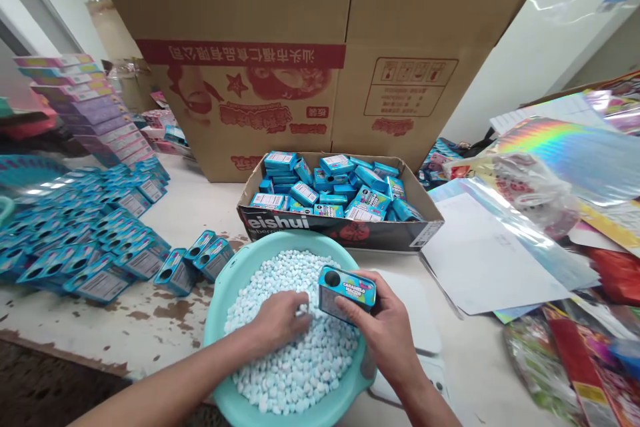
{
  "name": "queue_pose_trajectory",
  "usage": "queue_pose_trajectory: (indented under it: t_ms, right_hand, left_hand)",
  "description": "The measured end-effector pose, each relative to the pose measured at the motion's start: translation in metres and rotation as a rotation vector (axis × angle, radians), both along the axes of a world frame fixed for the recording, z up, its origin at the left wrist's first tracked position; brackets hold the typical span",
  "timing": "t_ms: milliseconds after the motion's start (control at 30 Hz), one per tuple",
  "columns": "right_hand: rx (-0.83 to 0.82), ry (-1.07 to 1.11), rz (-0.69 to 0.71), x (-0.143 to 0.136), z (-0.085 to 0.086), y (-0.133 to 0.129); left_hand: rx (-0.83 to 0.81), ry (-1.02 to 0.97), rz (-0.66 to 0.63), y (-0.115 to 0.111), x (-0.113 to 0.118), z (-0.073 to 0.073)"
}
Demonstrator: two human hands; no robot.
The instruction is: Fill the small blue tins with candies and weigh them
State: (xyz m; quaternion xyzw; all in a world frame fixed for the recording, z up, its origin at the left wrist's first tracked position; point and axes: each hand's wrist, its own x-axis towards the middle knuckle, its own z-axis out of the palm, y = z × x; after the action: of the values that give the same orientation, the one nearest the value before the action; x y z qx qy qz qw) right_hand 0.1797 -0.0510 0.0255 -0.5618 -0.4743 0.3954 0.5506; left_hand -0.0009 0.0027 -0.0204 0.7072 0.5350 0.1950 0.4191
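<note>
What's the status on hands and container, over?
Left hand among candies in basin. Right hand gripping blue container near basin's rim. Nothing seen blocking either hand.

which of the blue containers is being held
The blue container in the right hand, over the bowl; none of those on the table or in the open carton is held.

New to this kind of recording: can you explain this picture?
No machine here: this one view comes from a camera worn on a person's head, looking forward and down. The bare left hand is among small pale pellets in a turquoise basin; whether it grips any is hard to tell. The bare right hand holds a blue container. Similar containers stand at left on the table; more lie in a shallow box before a tall carton. Sheets and packaging lie at right.
</note>
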Motion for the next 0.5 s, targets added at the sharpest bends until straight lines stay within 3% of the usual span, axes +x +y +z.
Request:
queue_pose_trajectory:
  t_ms: [100, 233, 367, 500]
  right_hand:
    - [0.019, -0.079, -0.010, -0.002, -0.002, 0.000]
    - [0.027, -0.197, 0.031, -0.009, -0.004, 0.000]
    - [0.054, -0.282, 0.095, -0.022, -0.004, 0.001]
    - [0.050, -0.321, 0.105, -0.030, -0.002, 0.002]
  left_hand:
    - [-0.147, -0.146, 0.139, 0.005, -0.010, 0.012]
    - [-0.328, -0.624, 0.376, 0.004, -0.003, 0.047]
    - [-0.287, -1.019, 0.448, 0.004, 0.016, 0.076]
    - [-0.210, -1.120, 0.547, 0.007, 0.031, 0.078]
